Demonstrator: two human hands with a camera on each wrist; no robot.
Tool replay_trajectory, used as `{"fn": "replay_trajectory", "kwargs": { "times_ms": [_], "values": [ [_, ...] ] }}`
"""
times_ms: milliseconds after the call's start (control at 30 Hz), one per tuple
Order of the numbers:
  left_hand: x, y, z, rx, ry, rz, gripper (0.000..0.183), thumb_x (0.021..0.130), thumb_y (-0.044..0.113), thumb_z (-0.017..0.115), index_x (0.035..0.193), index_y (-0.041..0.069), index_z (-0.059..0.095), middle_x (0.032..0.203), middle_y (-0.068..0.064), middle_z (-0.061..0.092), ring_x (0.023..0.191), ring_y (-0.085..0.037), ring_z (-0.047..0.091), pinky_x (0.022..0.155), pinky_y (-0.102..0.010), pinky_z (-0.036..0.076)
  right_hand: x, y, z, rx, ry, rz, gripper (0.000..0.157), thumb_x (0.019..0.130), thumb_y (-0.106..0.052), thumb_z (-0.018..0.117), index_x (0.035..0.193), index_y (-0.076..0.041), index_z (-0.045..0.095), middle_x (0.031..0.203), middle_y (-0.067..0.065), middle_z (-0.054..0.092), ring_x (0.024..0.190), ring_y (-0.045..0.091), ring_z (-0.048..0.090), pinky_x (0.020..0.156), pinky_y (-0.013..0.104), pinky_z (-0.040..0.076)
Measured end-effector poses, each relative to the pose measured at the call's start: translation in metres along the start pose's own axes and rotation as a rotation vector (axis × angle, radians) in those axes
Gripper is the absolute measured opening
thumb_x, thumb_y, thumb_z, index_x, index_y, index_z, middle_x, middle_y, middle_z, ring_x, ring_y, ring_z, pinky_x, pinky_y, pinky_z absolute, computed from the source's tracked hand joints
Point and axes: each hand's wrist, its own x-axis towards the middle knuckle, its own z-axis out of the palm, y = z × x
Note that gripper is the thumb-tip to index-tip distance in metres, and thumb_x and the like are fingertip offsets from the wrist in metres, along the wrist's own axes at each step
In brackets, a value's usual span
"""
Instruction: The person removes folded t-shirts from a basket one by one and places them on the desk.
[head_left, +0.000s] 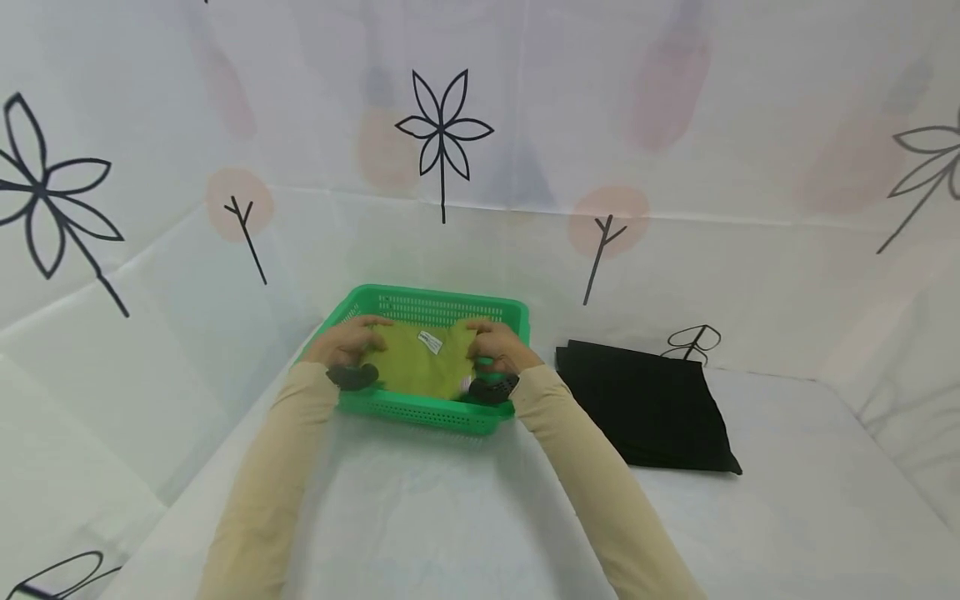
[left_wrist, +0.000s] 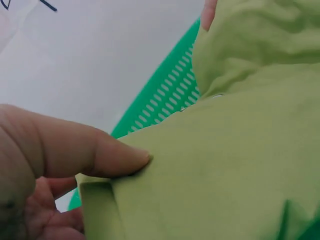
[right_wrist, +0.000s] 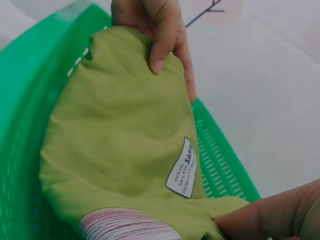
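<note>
A yellow-green garment [head_left: 412, 367] is spread between both hands, over and partly inside a green perforated plastic basket [head_left: 442, 297]. My left hand [head_left: 348, 340] pinches its left side, thumb on top and fingers beneath, as the left wrist view shows. On the opposite side, my right hand [head_left: 501, 346] pinches the cloth between thumb and fingers. A white printed patch [right_wrist: 183, 170] with dark lettering shows on the garment, and a striped white and reddish print [right_wrist: 122, 226] appears lower down. The basket's floor is mostly hidden beneath the cloth.
To the right of the basket, a black cloth [head_left: 648, 408] lies flat on the white-covered table [head_left: 420, 517]. Behind stands a white backdrop [head_left: 322, 142] printed with flowers and twigs. Dark wrist cameras [head_left: 352, 377] sit under both wrists, close to the basket.
</note>
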Motion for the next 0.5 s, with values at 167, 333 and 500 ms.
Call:
{"fn": "replay_trajectory", "kwargs": {
  "times_ms": [167, 333, 500],
  "values": [
    [-0.007, 0.002, 0.002, -0.065, 0.011, 0.053, 0.063, 0.09, -0.009, 0.047, 0.15, 0.001, 0.029, 0.143, -0.024, 0.031, 0.104, -0.024, 0.048, 0.079, -0.028, 0.049, -0.008, -0.003, -0.002, 0.012, -0.023, -0.041, 0.063, 0.09, 0.009, 0.056, 0.147, -0.015, 0.042, 0.148, 0.015, 0.033, 0.085, 0.022, 0.053, 0.072, 0.035, 0.049],
    [-0.013, 0.001, 0.002, -0.128, 0.008, 0.07, 0.065, 0.091, -0.01, 0.046, 0.151, 0.002, 0.027, 0.141, -0.023, 0.032, 0.102, -0.022, 0.05, 0.078, -0.029, 0.05, -0.017, -0.005, -0.003, 0.08, -0.04, -0.065, 0.059, 0.091, 0.002, 0.057, 0.146, -0.013, 0.043, 0.136, 0.016, 0.046, 0.104, 0.025, 0.055, 0.091, 0.042, 0.047],
    [-0.016, 0.002, 0.004, -0.165, 0.017, 0.076, 0.065, 0.091, -0.01, 0.046, 0.152, 0.005, 0.028, 0.14, -0.021, 0.034, 0.1, -0.021, 0.052, 0.076, -0.027, 0.05, -0.025, -0.004, -0.007, 0.098, -0.058, -0.105, 0.061, 0.09, -0.002, 0.061, 0.147, -0.011, 0.04, 0.132, 0.014, 0.047, 0.115, 0.028, 0.052, 0.098, 0.045, 0.043]
  ]
}}
